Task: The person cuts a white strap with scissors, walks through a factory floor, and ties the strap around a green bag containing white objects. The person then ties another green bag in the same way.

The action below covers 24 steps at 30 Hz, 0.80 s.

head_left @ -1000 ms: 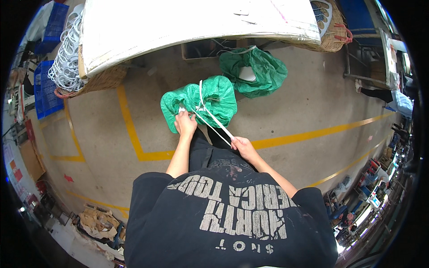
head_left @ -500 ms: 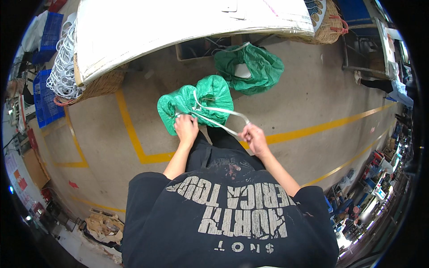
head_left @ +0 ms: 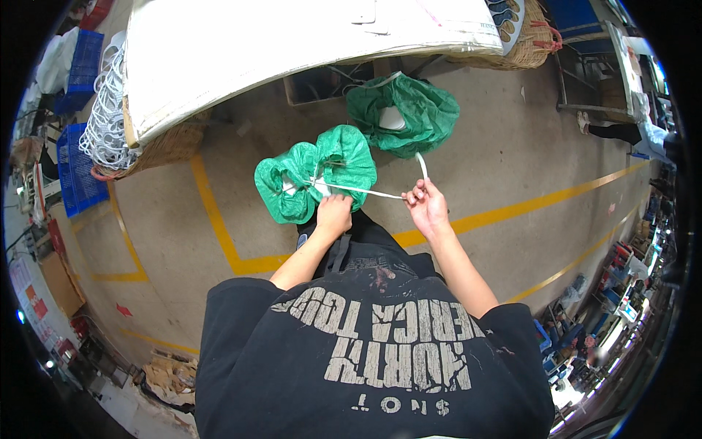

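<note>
A green woven sack (head_left: 349, 154) sits in front of me, bunched into two lobes. White material (head_left: 320, 186) shows in its mouth. My left hand (head_left: 336, 214) is closed at the near right rim, with its fingertips partly hidden against the sack. From the sack's middle a white strap (head_left: 373, 192) runs out to the right, pulled taut. My right hand (head_left: 427, 208) pinches this strap, and a loose end sticks up above the fingers. Just beyond stands a second green sack (head_left: 433, 117) with a white piece in its opening.
A white-topped table (head_left: 292, 44) spans the far side. Wicker baskets (head_left: 172, 150) stand at its ends, the left one heaped with white looped pieces (head_left: 106, 121). Blue crates (head_left: 77, 172) are at left. Yellow lines (head_left: 504, 205) mark the floor. Another person's leg (head_left: 610, 132) shows at far right.
My left hand has shifted right along the sack's rim. My right hand has moved slightly right and turned, and the strap that showed as two strands now runs as one.
</note>
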Available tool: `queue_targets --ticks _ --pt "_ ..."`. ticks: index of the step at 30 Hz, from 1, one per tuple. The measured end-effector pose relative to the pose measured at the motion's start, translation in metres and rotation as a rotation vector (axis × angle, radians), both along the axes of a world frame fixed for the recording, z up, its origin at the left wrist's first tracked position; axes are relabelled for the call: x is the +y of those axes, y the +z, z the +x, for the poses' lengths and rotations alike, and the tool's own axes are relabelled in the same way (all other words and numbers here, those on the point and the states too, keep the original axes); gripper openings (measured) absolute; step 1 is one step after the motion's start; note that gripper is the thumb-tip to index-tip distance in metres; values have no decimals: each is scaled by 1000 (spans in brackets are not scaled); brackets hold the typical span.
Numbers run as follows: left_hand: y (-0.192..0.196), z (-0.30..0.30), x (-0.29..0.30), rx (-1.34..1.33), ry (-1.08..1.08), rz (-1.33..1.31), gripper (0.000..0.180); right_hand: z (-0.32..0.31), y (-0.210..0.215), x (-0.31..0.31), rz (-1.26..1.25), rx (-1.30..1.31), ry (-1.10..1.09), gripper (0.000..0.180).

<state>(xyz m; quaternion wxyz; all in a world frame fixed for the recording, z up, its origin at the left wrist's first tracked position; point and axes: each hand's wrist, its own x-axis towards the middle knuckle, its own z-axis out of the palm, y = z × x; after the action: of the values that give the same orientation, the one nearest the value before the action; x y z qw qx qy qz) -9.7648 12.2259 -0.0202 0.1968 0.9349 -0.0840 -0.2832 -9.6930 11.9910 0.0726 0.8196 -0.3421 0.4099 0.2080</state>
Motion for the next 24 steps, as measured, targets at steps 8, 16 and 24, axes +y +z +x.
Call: queue_targets --ticks 8,16,24 --pt "-10 12 6 622 195 92 53 -28 -33 -18 97 196 392 24" --pt "-48 2 15 688 414 -18 48 -61 -93 13 -303 453 853 10" --pt "5 2 6 477 298 34 42 -68 -105 69 -697 210 1099 15"
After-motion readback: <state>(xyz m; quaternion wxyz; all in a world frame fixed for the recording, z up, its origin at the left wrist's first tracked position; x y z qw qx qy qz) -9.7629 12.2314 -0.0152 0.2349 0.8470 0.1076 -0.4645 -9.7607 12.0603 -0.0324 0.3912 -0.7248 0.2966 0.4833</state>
